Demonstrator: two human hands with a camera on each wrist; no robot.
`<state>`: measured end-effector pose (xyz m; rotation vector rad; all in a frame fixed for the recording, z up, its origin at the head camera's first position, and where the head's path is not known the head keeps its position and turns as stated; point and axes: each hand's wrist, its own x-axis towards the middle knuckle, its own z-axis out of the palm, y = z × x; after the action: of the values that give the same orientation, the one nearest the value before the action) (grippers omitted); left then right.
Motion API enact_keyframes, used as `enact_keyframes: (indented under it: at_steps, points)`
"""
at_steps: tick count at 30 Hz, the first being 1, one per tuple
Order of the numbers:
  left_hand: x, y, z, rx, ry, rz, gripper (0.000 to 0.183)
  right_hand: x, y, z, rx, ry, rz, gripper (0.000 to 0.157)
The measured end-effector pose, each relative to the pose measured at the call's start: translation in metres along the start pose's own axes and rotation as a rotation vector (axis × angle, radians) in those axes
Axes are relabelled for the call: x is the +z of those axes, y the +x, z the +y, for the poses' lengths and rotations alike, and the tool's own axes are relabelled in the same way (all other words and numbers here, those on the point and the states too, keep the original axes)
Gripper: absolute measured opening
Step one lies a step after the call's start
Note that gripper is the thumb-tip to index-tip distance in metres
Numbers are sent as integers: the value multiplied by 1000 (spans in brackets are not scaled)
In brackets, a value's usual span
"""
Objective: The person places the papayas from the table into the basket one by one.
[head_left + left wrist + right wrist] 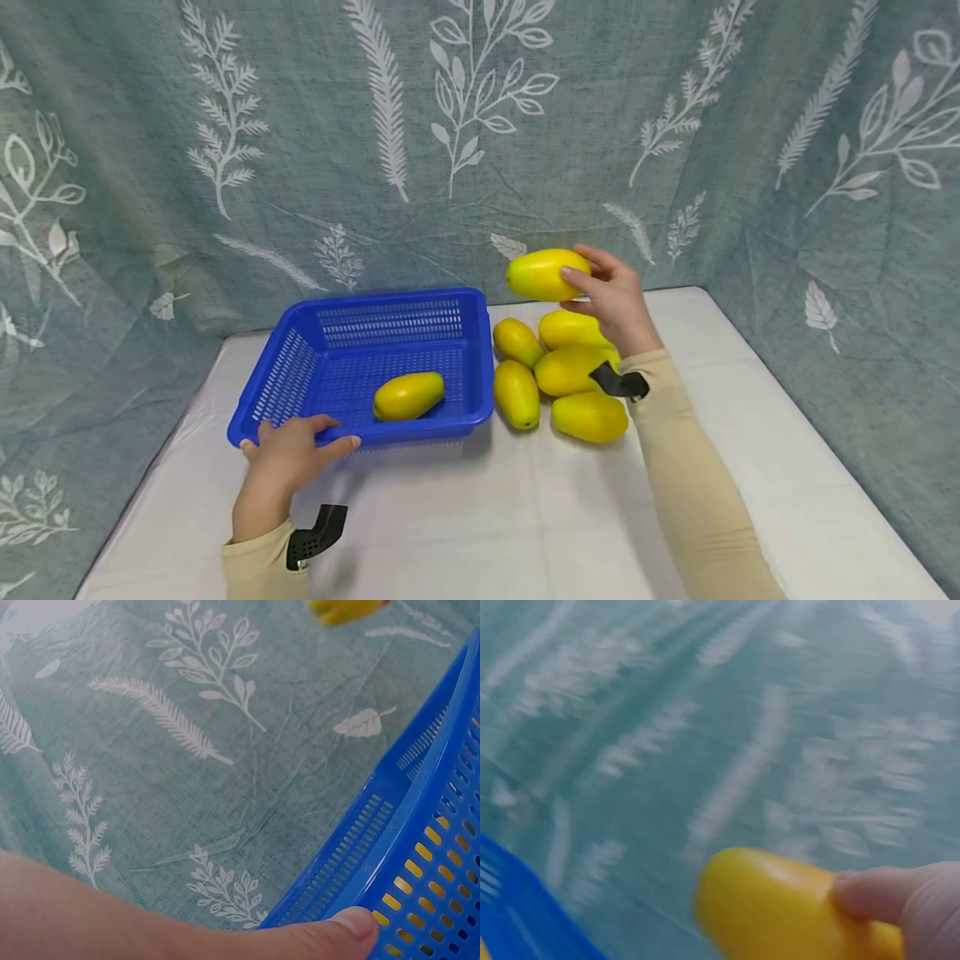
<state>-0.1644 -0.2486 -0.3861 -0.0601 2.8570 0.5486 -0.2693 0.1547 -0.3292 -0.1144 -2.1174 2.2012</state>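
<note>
My right hand [615, 304] holds a yellow papaya [542, 275] in the air above the back of the table, thumb on the near side. In the right wrist view the same papaya [772, 907] shows under the thumb. My left hand [288, 454] grips the near left rim of a blue plastic basket [480, 358], with fingers over the edge and the thumb along the outside. One papaya [408, 396] lies inside the basket, towards its front right. Right of the basket, several more papayas [573, 371] lie close together, one partly behind my right hand.
A white cloth [480, 525] covers the table. Behind it and at both sides hangs a grey-green curtain [300, 150] with white leaf prints. The basket's right wall stands close beside the loose papayas.
</note>
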Motion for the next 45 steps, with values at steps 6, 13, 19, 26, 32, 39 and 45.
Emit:
enact_keyframes:
  at_steps: [6, 13, 19, 26, 32, 39, 45]
  points:
    - [1, -1, 1, 5, 1, 21, 63, 86, 12, 10, 24, 26, -139, 52]
    - [1, -3, 1, -5, -7, 26, 61, 141, 6, 34, 94, -85, -292, 53]
    - [1, -4, 1, -11, -15, 32, 60, 162, 1, 53, 124, -198, -314, 56]
    - [1, -5, 0, -16, -9, 43, 58, 179, -1, 75, 200, -254, -307, 55]
    - [1, -6, 2, -7, -16, 52, 56, 182, -4, 86, 252, -318, -296, 50]
    - [-1, -6, 4, 0, -15, 57, 55, 184, -4, 87, 235, -431, -299, 45]
    - [1, -5, 2, -1, -15, 47, 57, 186, -6, 89, 221, -475, -280, 47]
